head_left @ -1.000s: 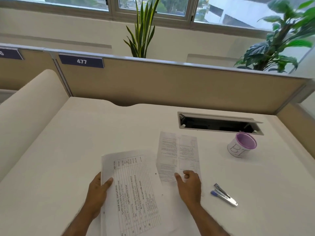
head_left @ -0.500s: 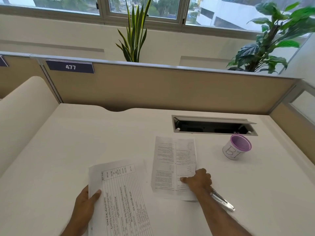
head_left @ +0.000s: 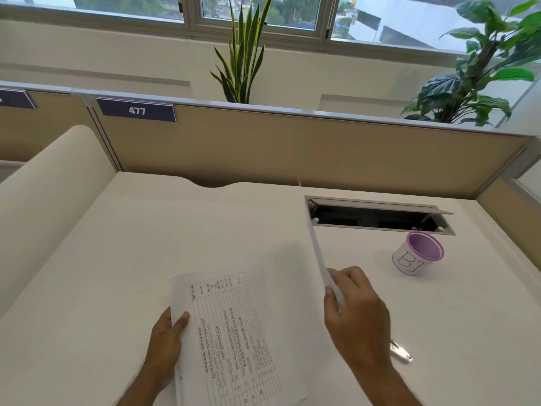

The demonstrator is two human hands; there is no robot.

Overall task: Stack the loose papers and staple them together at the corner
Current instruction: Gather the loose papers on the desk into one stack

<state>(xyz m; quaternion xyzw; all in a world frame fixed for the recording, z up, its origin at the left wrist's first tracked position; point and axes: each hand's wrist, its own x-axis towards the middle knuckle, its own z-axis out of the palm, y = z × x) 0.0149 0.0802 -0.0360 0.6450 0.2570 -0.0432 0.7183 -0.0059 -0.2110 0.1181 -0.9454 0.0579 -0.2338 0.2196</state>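
Two sheets of paper are in play. One printed sheet (head_left: pixel 231 338), ruled as a table, lies flat on the white counter (head_left: pixel 117 273) near the front edge; its lower part runs out of the picture. The left hand (head_left: pixel 167 344) holds it at its left edge, thumb on top and the other fingers hidden beneath. The second sheet (head_left: pixel 320 259) is lifted off the counter and seen almost edge-on, so its print cannot be read; the right hand (head_left: pixel 358 309) pinches its lower end between thumb and fingers. The two sheets are apart, not touching.

One stapler (head_left: pixel 401 351), silver, lies on the counter just right of the right wrist; most of it is hidden behind the arm, so it could be mistaken for another metal tool. One white cup (head_left: pixel 415 254) with a purple rim stands farther right, its lettering only partly legible. One open cable hatch (head_left: pixel 377 216) sits behind it. Two plants (head_left: pixel 243 54) rise beyond the partition (head_left: pixel 292 148), which carries a label reading 477 (head_left: pixel 137 110); a second label at the left is cut off.
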